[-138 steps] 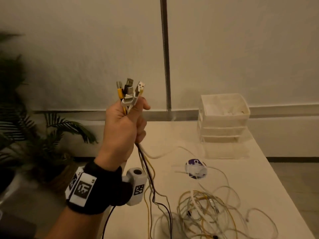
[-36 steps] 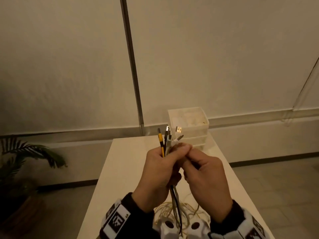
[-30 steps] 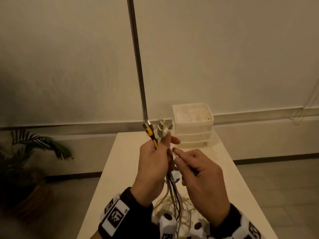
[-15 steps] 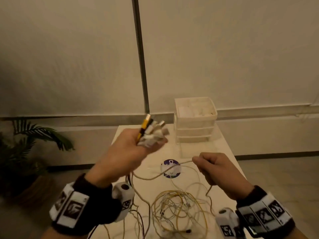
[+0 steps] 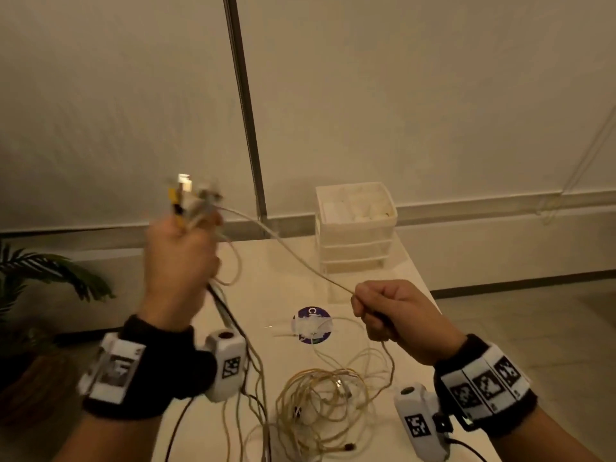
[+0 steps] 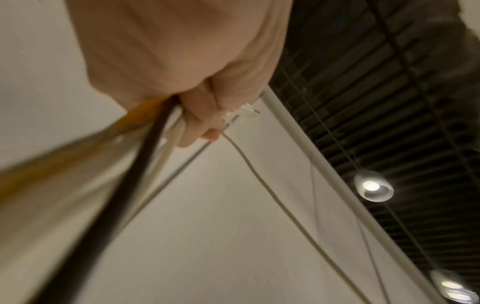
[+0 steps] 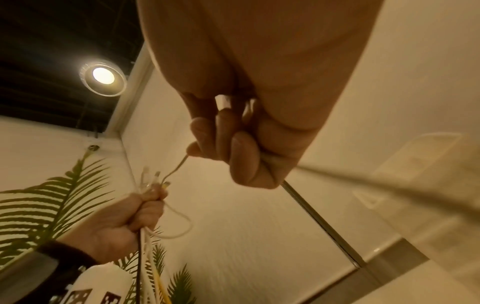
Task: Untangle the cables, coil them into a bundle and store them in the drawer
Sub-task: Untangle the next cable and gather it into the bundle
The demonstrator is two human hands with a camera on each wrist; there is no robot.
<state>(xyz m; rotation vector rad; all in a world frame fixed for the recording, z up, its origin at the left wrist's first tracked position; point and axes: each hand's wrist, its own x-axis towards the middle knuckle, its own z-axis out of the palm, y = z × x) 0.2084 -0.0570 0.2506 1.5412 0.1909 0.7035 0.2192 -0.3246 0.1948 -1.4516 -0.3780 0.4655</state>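
My left hand [image 5: 181,251] is raised above the table's left side and grips a bunch of cable ends [image 5: 186,198], yellow, white and black, with the plugs sticking up. From that bunch one white cable [image 5: 293,251] runs taut down to my right hand [image 5: 388,311], which is closed around it. A loose tangle of yellowish and white cables [image 5: 320,405] lies on the table [image 5: 266,285] below both hands. The left wrist view has my left hand [image 6: 197,107] wrapped around yellow, black and white cables [image 6: 145,131]. In the right wrist view, my right hand [image 7: 233,144] holds the thin white cable [image 7: 179,166].
A white three-drawer organiser [image 5: 355,225] stands at the table's far end, its drawers closed. A round purple sticker [image 5: 311,325] lies mid-table under a white cable. A potted plant [image 5: 40,278] stands off the table's left edge. Wall behind.
The two hands were together at the plug ends a second ago. My right hand has since drawn one white cable out to the right and down, while the left has risen with the bunch.
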